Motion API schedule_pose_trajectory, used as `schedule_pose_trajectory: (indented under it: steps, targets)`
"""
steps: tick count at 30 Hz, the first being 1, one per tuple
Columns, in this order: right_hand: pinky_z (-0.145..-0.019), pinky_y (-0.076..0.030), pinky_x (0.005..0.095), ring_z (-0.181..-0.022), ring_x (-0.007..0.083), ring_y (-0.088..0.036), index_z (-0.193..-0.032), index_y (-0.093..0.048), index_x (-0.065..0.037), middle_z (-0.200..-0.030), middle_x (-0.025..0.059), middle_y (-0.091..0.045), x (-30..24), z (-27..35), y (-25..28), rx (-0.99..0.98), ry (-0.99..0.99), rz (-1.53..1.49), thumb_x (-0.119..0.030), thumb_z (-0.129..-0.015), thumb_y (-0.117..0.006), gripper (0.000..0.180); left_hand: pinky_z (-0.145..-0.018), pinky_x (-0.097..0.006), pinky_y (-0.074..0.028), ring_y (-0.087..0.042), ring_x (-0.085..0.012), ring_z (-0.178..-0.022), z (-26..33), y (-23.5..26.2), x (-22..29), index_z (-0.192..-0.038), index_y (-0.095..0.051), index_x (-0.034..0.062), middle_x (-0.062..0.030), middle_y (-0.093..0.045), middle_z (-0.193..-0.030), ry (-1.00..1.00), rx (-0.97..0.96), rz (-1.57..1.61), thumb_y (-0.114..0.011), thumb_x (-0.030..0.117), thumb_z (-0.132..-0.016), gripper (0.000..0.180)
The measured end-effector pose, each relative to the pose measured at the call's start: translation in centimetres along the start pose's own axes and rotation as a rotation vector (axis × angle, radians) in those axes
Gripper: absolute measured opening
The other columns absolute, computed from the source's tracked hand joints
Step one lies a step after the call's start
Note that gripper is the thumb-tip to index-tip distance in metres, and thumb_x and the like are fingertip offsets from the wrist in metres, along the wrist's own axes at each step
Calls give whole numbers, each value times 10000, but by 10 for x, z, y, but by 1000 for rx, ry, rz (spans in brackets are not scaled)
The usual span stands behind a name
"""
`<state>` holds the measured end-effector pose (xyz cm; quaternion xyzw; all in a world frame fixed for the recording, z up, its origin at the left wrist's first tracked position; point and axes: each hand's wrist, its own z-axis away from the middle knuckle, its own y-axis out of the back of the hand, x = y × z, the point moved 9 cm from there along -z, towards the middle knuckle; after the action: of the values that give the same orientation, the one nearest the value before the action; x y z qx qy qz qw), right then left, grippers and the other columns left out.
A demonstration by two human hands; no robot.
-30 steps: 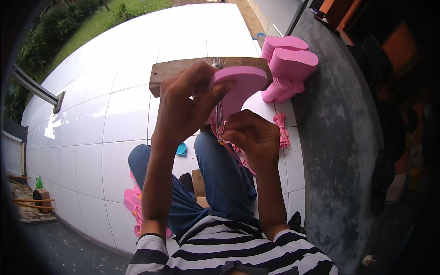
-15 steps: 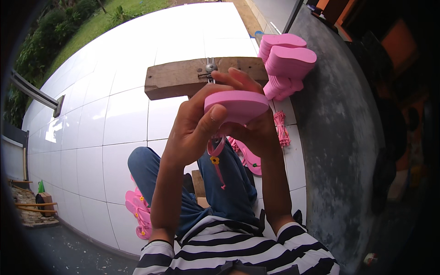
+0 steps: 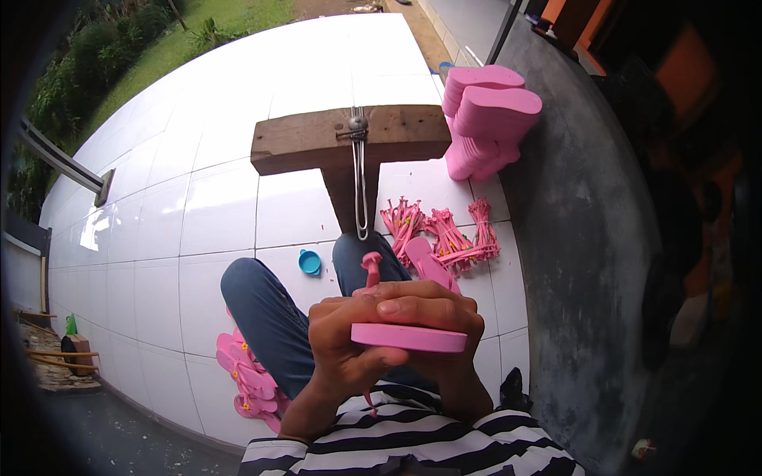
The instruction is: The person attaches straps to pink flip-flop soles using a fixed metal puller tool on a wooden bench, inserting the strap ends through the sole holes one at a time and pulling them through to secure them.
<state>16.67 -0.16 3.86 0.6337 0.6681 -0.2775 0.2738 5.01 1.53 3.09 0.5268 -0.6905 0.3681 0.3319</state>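
Observation:
Close to my body, both hands grip a pink flip-flop sole [image 3: 409,337], its edge facing up toward me. My left hand [image 3: 337,337] is closed on its left side, thumb below and fingers over the top. From the right, my right hand [image 3: 452,313] wraps round it, partly hidden behind the sole. A pink strap end with a round plug [image 3: 370,266] sticks up beyond my fingers. Another thin strap end [image 3: 371,404] dangles below. Ahead of my hands stands a wooden T-shaped post [image 3: 286,143] with a long metal wire loop [image 3: 360,190] hanging from its crossbar.
Stacked pink soles [image 3: 496,111] stand at the far right. Bundles of pink straps [image 3: 448,234] and a pink flip-flop [image 3: 429,262] lie right of the post. A small blue cup [image 3: 309,262] sits on the white tiles. Several finished-looking flip-flops [image 3: 246,369] lie by my left leg.
Both hands have come down and toward my body with the sole, away from the post. The wire loop now hangs in full view, and a strap plug points up beyond my fingers.

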Motion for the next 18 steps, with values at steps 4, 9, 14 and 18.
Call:
schedule_pose_trajectory:
  steps: [4, 9, 14, 18]
  targets:
    - [-841, -556, 341, -1040, 260, -661, -1309, -507, -69, -1169, 142, -633, 40, 15, 0, -9, -359, 125, -180, -784, -816, 619, -732, -246, -493, -670, -152, -831, 2, 6, -30, -1092, -608, -19, -80, -692, -919, 240, -75, 83, -573, 369, -981, 405]
    - [-744, -517, 353, -817, 274, -622, -1072, -541, -36, -939, 123, -589, 42, 22, -6, 51, -179, 827, -213, -708, -852, 511, -1032, -331, -383, -497, -237, -1257, 23, 54, -96, -1187, -584, -33, -222, -475, -1397, 664, -63, -148, -456, 359, -1036, 439]
    - [-620, -497, 364, -720, 263, -595, -831, -550, -59, -777, 105, -557, 85, 51, -46, -338, -337, 867, -262, -790, -763, 297, -1062, -335, -354, -455, -238, -1304, 34, 76, -127, -1297, -549, 2, -210, -327, -1518, 787, 122, -115, -470, 378, -1027, 469]
    - [-570, -493, 364, -687, 241, -601, -785, -535, -57, -747, 87, -554, 89, 49, -57, -412, -157, 905, -217, -807, -714, 241, -953, -310, -461, -547, -226, -1219, 34, 80, -136, -1289, -556, 0, -202, -279, -1540, 786, 52, -99, -563, 288, -992, 414]
